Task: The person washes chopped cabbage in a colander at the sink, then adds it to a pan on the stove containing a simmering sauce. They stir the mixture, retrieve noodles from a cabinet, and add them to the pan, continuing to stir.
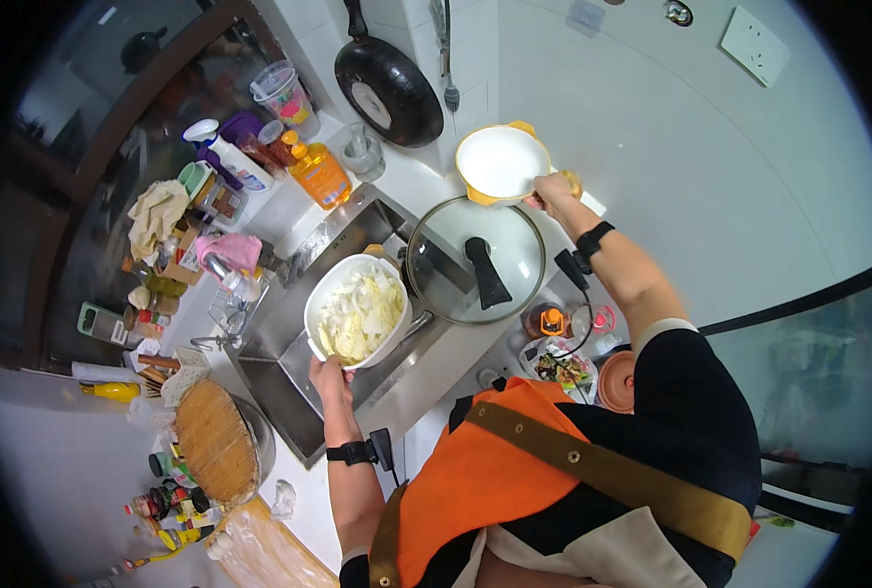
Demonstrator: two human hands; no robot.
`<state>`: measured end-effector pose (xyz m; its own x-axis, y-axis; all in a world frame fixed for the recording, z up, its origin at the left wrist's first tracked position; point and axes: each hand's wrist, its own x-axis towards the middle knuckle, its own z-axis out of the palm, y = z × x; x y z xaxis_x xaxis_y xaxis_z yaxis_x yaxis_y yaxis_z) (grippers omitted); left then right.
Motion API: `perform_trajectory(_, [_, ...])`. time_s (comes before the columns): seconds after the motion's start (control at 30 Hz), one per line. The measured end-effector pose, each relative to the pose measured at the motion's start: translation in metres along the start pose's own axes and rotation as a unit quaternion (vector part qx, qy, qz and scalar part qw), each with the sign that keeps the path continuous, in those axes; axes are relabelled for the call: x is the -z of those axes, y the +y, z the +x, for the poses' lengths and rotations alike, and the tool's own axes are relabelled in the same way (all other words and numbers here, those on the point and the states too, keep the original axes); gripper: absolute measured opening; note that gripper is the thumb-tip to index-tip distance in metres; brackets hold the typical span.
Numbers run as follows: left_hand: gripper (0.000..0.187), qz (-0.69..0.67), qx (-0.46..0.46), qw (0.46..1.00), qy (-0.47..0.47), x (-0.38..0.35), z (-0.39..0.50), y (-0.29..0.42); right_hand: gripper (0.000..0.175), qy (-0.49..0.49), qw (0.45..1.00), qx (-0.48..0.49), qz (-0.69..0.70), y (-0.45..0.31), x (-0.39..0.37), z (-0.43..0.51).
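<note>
My left hand [333,378] grips the near rim of a white plastic basin [399,334] over the sink. Chopped napa cabbage [360,312], pale yellow and white, fills it. With my right hand [555,192] I hold a white-lined casserole dish with yellow handles [502,160] by its right side; its inside is bare. Just below that dish is a large glass pot lid [436,294] with a black handle [486,272], at the sink's right end. Part of a yellow handle shows behind the basin; what it belongs to is hidden.
The steel sink [270,389] runs diagonally before me. Bottles, including orange dish soap [322,176], line the window ledge. A black frying pan [388,92] hangs on the wall. At left, a round wooden board [215,441] covers a metal pot. A clay pot [617,382] stands low at right.
</note>
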<state>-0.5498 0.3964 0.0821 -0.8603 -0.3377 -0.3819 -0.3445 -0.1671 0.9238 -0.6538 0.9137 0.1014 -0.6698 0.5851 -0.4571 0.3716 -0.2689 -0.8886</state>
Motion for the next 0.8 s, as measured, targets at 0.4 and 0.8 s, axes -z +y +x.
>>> perform_trajectory(0.4, [0.029,-0.013,0.019,0.999,0.031,-0.006,-0.003,-0.001,0.018,0.007,0.997,-0.049,0.051,0.039,-0.037,0.097])
perform_trajectory(0.8, [0.029,-0.025,0.016,0.996,0.086,0.013,0.001,-0.005,0.033,-0.11,0.991,-0.072,0.013,0.06,-0.005,0.134])
